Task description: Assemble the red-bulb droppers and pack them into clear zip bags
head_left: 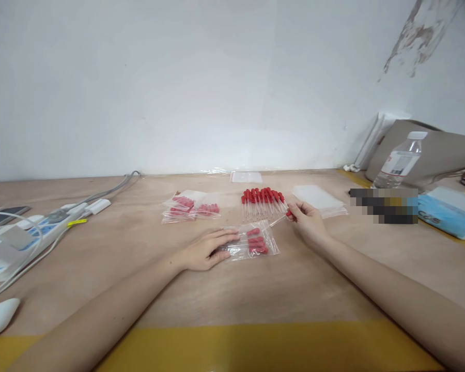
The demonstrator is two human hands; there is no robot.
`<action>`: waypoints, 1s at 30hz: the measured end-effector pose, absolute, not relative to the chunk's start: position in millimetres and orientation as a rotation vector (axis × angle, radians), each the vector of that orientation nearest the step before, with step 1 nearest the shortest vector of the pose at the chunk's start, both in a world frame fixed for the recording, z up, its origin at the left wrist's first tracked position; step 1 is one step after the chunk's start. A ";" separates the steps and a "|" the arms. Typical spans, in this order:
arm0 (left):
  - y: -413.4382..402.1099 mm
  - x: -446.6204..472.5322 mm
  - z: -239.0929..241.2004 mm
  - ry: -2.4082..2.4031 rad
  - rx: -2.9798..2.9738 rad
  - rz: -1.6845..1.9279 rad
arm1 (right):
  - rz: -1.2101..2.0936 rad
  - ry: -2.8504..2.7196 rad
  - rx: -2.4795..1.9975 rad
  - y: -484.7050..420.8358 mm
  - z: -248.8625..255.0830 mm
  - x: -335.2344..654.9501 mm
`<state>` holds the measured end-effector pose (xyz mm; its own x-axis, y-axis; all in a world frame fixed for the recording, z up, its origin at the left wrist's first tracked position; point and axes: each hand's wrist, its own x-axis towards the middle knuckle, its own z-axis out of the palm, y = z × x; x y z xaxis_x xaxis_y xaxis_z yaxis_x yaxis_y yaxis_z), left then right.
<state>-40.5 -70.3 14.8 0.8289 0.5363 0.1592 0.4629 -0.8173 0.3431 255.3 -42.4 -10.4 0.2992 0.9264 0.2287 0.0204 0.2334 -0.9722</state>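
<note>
A clear zip bag (pixel 272 245) with several red-bulbed droppers (pixel 257 241) inside lies on the table in front of me. My left hand (pixel 209 249) rests flat on the bag's left part, fingers stretched out. To the right, my right hand (pixel 307 221) pinches one dropper (pixel 279 220) by its red bulb. Its clear tube points left and down toward the bag's upper right edge; I cannot tell whether it touches. Behind the bag is a row of loose droppers (pixel 261 199), bulbs facing the wall.
Filled bags (pixel 189 205) are piled at the left. Flat, unfilled bags (pixel 320 200) lie right of the loose droppers, another (pixel 246 177) by the wall. A power strip (pixel 42 235) with cables is far left; a water bottle (pixel 401 161) and blue packet (pixel 449 214) are right.
</note>
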 end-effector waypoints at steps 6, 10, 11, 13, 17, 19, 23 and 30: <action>-69.3 -40.6 12.2 0.783 2.704 0.388 | 1.005 -1.089 -1.108 -49.0 -13.7 251.9; -70.9 -40.4 13.7 0.781 2.716 0.397 | 1.077 -1.014 -1.088 -54.2 -14.5 252.0; -71.3 -40.4 14.1 0.781 2.715 0.394 | 1.103 -0.986 -1.077 -54.6 -14.6 252.0; -71.5 -40.5 14.5 0.780 2.709 0.390 | 1.154 -0.923 -1.041 -54.7 -14.3 252.1; -70.2 -40.9 12.6 0.796 2.688 0.415 | 1.204 -0.836 -1.001 -55.1 -12.5 253.8; -69.7 -40.9 11.5 0.800 2.679 0.432 | 1.223 -0.856 -1.007 -57.0 -12.0 255.1; -69.2 -40.8 10.4 0.807 2.665 0.430 | 1.341 -0.973 -1.028 -63.5 -13.2 254.7; -67.0 -40.9 9.0 0.810 2.674 0.417 | 1.243 -1.325 -1.157 -64.8 -12.7 241.0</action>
<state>-40.9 -67.0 9.0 0.7970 0.5754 0.1836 0.4835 -0.7901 0.3768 241.0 -64.8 -12.7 -0.1036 0.9941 0.0330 0.0307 0.0364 -0.9989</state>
